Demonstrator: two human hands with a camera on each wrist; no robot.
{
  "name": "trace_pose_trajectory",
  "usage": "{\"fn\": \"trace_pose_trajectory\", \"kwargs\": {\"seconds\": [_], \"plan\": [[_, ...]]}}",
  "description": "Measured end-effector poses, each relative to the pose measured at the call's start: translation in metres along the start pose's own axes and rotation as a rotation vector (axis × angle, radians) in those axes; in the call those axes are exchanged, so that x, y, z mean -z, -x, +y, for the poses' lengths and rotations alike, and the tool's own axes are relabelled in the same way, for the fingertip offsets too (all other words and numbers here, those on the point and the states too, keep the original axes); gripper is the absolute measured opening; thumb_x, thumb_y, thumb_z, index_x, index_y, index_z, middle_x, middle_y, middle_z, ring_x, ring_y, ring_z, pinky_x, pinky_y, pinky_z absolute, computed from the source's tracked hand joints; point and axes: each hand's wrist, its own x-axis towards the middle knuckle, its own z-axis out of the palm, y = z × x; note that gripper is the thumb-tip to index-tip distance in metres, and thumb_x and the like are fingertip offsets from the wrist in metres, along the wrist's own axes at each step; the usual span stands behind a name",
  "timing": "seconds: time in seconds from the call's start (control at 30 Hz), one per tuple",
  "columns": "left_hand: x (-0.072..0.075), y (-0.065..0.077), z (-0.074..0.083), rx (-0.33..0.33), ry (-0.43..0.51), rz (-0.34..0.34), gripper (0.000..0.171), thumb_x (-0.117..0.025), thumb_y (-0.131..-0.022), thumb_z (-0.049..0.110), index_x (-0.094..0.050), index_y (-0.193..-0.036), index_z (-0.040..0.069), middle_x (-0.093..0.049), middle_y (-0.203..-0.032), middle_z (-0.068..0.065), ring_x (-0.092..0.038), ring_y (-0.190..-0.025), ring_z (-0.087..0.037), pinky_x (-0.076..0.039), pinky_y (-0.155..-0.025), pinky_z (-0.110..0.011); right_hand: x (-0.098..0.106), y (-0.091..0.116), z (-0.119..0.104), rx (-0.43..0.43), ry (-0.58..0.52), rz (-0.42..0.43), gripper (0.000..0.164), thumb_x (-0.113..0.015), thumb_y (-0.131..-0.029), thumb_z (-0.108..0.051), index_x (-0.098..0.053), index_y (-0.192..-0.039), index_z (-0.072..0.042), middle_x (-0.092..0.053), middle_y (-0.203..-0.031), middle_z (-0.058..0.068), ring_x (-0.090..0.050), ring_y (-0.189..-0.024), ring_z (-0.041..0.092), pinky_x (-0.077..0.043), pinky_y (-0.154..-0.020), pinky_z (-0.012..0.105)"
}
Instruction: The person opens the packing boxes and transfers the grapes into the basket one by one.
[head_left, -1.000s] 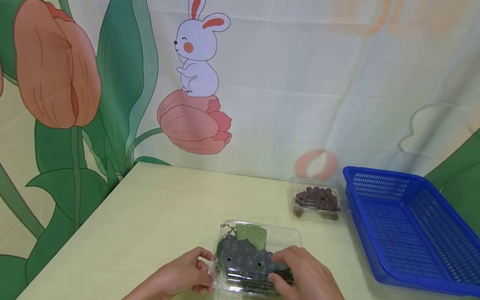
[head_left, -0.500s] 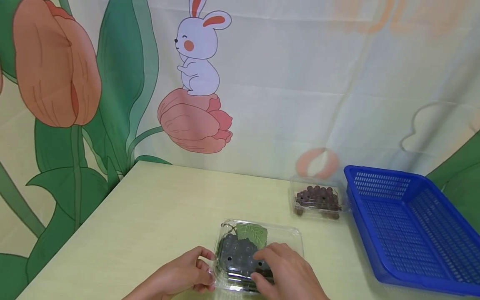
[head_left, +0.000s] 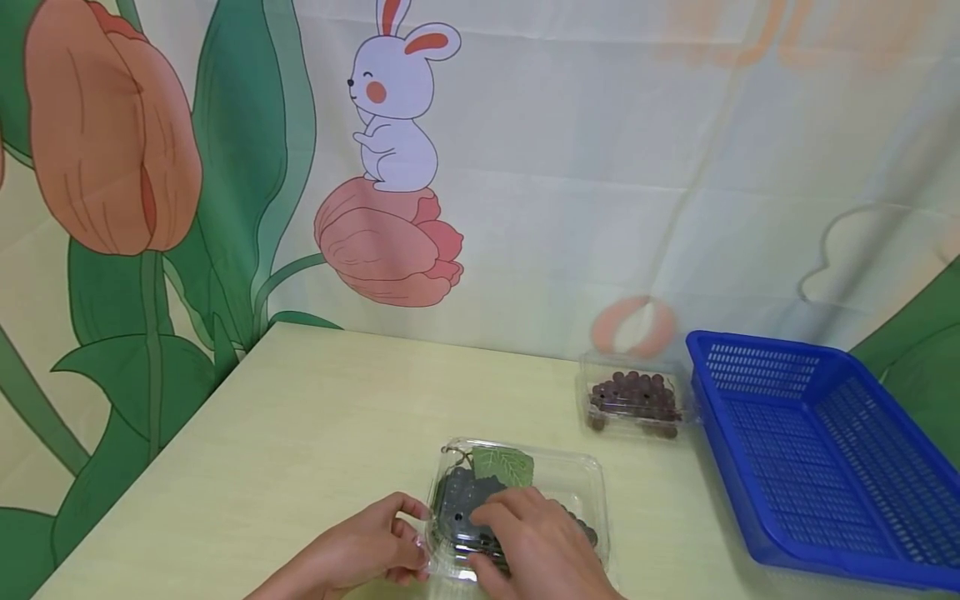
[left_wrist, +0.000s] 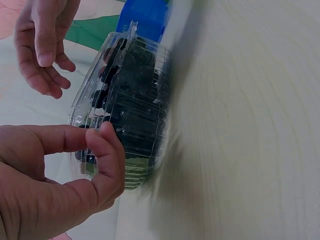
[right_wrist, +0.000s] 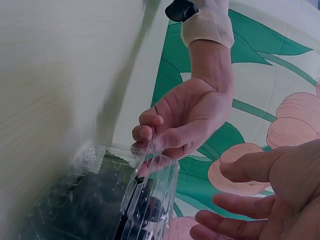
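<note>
A clear plastic clamshell box (head_left: 577,475) lies on the table in the head view, with dark grapes (head_left: 453,500) and a green leaf (head_left: 510,465) inside. My left hand (head_left: 378,540) is at its left side, and thumb and finger pinch the rim, as the left hand (right_wrist: 187,117) in the right wrist view also shows. Over the lid hovers my right hand (head_left: 532,542), hiding part of the grapes. In the left wrist view a gap separates the right hand (left_wrist: 42,47) from the box (left_wrist: 132,107), its fingers loosely bent around nothing.
A second clear box (head_left: 633,400) with reddish-purple grapes stands at the back right of the pale table (head_left: 300,433). Beside it on the right is a blue plastic basket (head_left: 716,442). Behind hangs a cloth printed with tulips and a rabbit (head_left: 397,150).
My right hand has moved left across the top of the box, from its right side toward the middle. The left hand and the box have stayed in place.
</note>
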Motion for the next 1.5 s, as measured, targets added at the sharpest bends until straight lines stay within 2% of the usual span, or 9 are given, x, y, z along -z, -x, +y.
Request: {"fn": "trace_pose_trajectory", "kwargs": {"seconds": [0.23,0.57,0.77,0.9,1.23,1.5], "plan": [[0.001,0.001,-0.001,-0.005,0.012,-0.013,0.040,-0.064,-0.093,-0.005,-0.043,-0.127,-0.008,-0.061,-0.089,-0.016,-0.060,-0.069,-0.021,-0.053,-0.066,-0.029,-0.005,-0.006,-0.007,0.059,0.050,-0.014,0.025,-0.073,-0.096,-0.029,-0.073,-0.117,-0.015,-0.067,-0.114,-0.001,-0.062,-0.107,0.020,-0.055,-0.087,0.040],[0.002,0.003,-0.001,0.005,0.023,-0.011,0.041,-0.065,-0.094,-0.004,-0.044,-0.129,-0.007,-0.061,-0.091,-0.016,-0.061,-0.071,-0.021,-0.053,-0.067,-0.029,-0.015,-0.014,-0.015,0.169,0.134,0.042,0.024,-0.076,-0.095,-0.026,-0.072,-0.115,-0.013,-0.066,-0.113,-0.001,-0.060,-0.105,0.018,-0.054,-0.087,0.035],[0.006,0.005,-0.002,-0.014,0.058,-0.046,0.042,-0.064,-0.095,-0.002,-0.042,-0.130,-0.007,-0.061,-0.092,-0.015,-0.059,-0.071,-0.020,-0.052,-0.068,-0.029,-0.021,-0.020,-0.022,0.181,0.162,0.038,0.025,-0.075,-0.096,-0.028,-0.073,-0.117,-0.014,-0.065,-0.113,-0.003,-0.058,-0.105,0.017,-0.052,-0.083,0.033],[0.006,0.006,-0.003,-0.021,0.048,-0.044,0.040,-0.062,-0.096,-0.001,-0.044,-0.131,-0.007,-0.061,-0.091,-0.014,-0.057,-0.069,-0.020,-0.051,-0.069,-0.030,-0.026,-0.023,-0.024,0.183,0.176,0.030,0.028,-0.072,-0.098,-0.029,-0.073,-0.120,-0.013,-0.065,-0.111,-0.004,-0.056,-0.101,0.015,-0.051,-0.080,0.031],[0.007,0.004,-0.006,-0.012,0.054,-0.047,0.036,-0.057,-0.097,-0.001,-0.045,-0.131,-0.007,-0.061,-0.094,-0.013,-0.057,-0.072,-0.020,-0.051,-0.071,-0.031,-0.040,-0.027,-0.025,0.201,0.248,0.053,0.016,-0.070,-0.098,-0.028,-0.072,-0.110,-0.018,-0.059,-0.110,-0.002,-0.051,-0.097,0.015,-0.045,-0.077,0.031],[0.011,0.003,-0.012,-0.043,0.107,-0.107,0.043,-0.061,-0.098,0.006,-0.044,-0.134,-0.008,-0.065,-0.096,-0.013,-0.058,-0.073,-0.018,-0.052,-0.072,-0.030,-0.050,-0.029,-0.025,0.176,0.275,0.033,0.012,-0.074,-0.095,-0.029,-0.070,-0.103,-0.022,-0.055,-0.110,-0.002,-0.045,-0.094,0.015,-0.042,-0.078,0.033]]}}
